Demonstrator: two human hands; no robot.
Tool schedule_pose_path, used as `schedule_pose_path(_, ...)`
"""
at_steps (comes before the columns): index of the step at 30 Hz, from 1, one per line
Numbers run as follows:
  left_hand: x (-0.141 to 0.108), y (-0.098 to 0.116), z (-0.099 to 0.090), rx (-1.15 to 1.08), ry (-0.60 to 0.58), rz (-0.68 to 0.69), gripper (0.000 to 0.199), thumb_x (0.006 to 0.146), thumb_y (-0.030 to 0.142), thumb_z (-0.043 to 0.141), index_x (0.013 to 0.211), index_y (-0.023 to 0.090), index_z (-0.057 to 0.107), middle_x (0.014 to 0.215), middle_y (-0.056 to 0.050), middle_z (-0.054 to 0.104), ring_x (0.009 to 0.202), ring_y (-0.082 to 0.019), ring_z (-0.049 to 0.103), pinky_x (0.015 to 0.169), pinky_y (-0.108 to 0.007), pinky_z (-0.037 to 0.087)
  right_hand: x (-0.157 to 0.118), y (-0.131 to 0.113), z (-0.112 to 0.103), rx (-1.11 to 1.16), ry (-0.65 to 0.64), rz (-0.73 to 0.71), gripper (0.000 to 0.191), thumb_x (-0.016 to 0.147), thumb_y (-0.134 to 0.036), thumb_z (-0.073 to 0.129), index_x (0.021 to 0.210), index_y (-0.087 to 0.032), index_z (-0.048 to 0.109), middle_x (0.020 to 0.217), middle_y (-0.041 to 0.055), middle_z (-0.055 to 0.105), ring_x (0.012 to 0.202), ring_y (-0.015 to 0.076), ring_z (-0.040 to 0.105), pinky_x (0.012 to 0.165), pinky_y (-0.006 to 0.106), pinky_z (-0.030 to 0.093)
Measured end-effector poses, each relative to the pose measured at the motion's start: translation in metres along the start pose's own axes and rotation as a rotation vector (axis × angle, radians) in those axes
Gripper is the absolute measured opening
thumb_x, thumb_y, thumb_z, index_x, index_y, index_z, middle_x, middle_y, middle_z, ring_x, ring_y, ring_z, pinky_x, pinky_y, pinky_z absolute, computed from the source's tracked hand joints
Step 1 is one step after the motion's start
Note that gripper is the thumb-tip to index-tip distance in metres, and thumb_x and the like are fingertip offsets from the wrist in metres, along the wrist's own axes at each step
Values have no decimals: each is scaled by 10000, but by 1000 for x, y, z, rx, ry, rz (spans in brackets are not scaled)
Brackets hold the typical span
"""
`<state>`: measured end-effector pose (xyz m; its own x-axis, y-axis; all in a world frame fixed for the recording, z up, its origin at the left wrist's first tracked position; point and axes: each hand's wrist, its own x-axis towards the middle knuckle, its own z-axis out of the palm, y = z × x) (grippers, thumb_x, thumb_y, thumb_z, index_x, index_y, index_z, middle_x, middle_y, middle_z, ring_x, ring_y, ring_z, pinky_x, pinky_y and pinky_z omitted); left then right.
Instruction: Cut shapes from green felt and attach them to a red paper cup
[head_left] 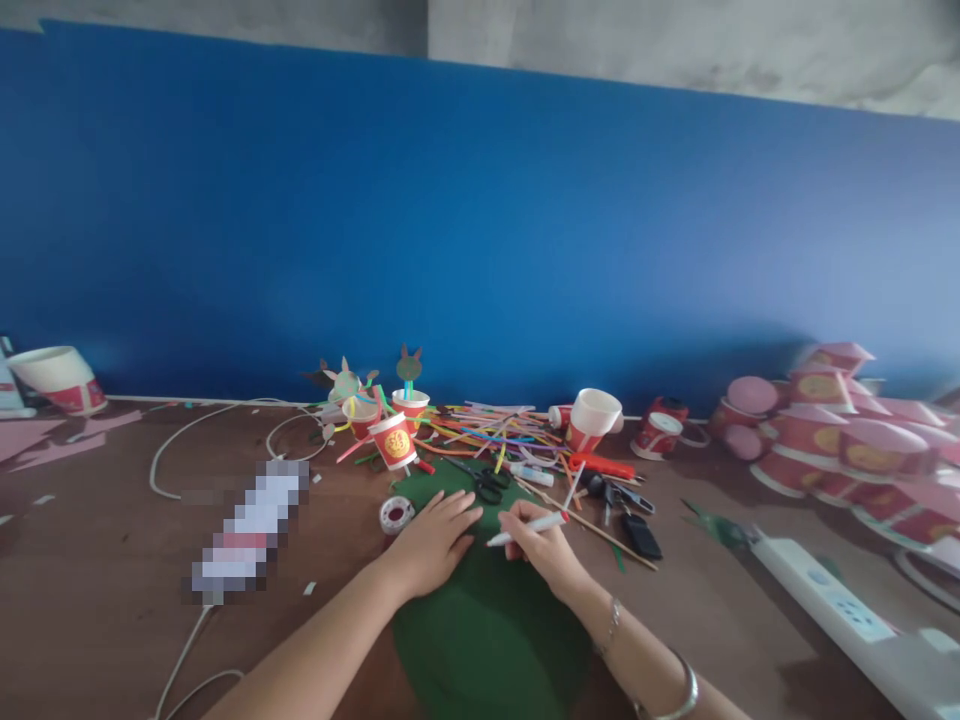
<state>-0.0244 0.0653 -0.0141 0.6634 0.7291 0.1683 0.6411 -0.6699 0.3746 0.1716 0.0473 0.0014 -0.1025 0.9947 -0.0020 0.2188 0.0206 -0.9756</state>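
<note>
My left hand [439, 540] lies flat with its fingers stretched out on a large dark green sheet [487, 640]. In my right hand [541, 552] is a white marker pen [529, 528] with a red end, its other end slanting down to the left just over the sheet. Whether that tip touches the sheet I cannot tell. Black-handled scissors [489, 486] rest at the sheet's far edge, beyond both hands. A roll of tape [396, 514] sits just left of my left hand.
Colourful pipe cleaners [495, 432] lie heaped behind the scissors. Red paper cups [393, 441] stand at the back, and stacked pink-and-red cups [862, 440] fill the right. A white power strip [825, 600] lies at right, keys [619, 495] nearer. A blurred-out object [251, 525] is at left.
</note>
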Motion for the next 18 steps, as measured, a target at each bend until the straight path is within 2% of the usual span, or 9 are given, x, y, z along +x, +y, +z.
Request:
schedule_pose_path(4,1,-1,-5,-14,-27,18,399,913,301,340,1309,276,377,1421,-23,336,1322,-172,253,1092,-425,204,1,4,-7,-79,-20,-18,184,700,-251,569,576,-192,447,445,-42,539,429,99,490,434,191,324)
schedule_pose_path(11,2,-4,-10,-13,-55,51,407,918,333,324,1319,273,363,1427,-30,323,1327,-176,240,1090,-424,209,1,9,-6,-144,17,7,215,690,-210,531,529,-203,389,377,-63,494,369,88,459,401,180,318)
schedule_pose_path(18,3,-4,-12,-13,-77,68,406,914,316,339,1316,271,368,1427,-33,324,1325,-180,245,1090,-425,212,-2,6,-3,-77,-11,61,216,684,-212,514,515,-206,379,345,-73,466,339,87,453,369,169,296)
